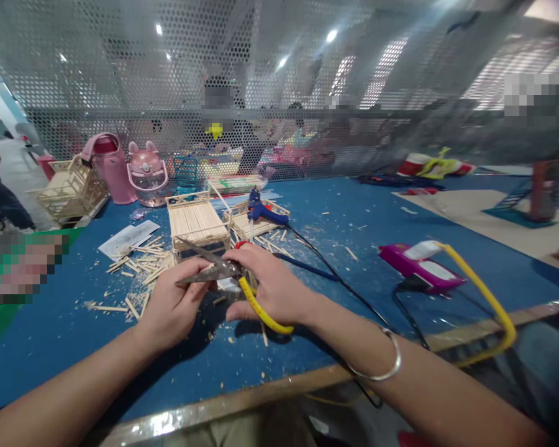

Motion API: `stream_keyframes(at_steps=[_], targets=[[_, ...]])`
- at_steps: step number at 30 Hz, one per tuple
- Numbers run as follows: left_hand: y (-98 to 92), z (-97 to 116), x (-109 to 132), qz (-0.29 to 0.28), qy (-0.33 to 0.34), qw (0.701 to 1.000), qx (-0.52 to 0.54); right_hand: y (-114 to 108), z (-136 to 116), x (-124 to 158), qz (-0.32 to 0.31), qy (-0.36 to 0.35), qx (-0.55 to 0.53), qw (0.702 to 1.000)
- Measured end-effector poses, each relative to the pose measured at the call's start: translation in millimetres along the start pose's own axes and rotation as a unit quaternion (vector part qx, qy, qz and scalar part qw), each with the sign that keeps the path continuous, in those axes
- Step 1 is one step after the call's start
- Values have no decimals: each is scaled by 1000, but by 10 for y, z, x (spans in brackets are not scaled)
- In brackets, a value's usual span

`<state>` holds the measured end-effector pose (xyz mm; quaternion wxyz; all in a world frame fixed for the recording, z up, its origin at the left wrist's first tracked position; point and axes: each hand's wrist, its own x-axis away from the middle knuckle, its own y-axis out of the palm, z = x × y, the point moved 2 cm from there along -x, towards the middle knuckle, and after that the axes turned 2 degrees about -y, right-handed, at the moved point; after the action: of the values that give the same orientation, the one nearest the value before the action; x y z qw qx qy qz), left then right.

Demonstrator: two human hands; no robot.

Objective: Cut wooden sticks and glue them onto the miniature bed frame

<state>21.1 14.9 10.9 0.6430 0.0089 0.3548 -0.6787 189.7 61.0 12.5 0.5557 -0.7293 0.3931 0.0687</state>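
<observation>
My right hand [274, 288] grips a pair of scissors [228, 269] with yellow and red handles. Their two blades are spread and point left, over the fingers of my left hand [172, 304]. That hand is closed in a pinch beside the blades; what lies between its fingertips is hidden. Just beyond the hands stands a small bed-like model [198, 220] made of thin wooden sticks. Loose cut sticks [151, 261] and chips lie scattered to the left of it. A blue glue gun [265, 212] stands behind my right hand, near another stick model [249, 223].
A blue table [335, 323] carries a magenta power box [422, 267] with black and yellow cables at right. Pink bottles [114, 167], a stick model [77, 186] and a paper sheet [128, 239] are at left. Perforated metal screening [135, 81] rises behind.
</observation>
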Motion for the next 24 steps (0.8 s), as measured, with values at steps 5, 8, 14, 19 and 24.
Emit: stream_keyframes(at_steps=[5,8,14,19,24], targets=[[-13,10,0,-16,3,1000,-12,-1,-1,6,0,-18,0,1000],[-16,10,-5,-26,9,999,-21,-2,-6,7,-6,-18,17,1000],[-45,18,-17,-49,22,998,-19,-4,-7,14,-11,-18,26,999],[-57,10,-18,-61,23,998,-15,-14,-11,10,-11,-37,8,999],[-49,6,-22,-71,15,997,-11,-14,-6,13,-17,-42,4,999]])
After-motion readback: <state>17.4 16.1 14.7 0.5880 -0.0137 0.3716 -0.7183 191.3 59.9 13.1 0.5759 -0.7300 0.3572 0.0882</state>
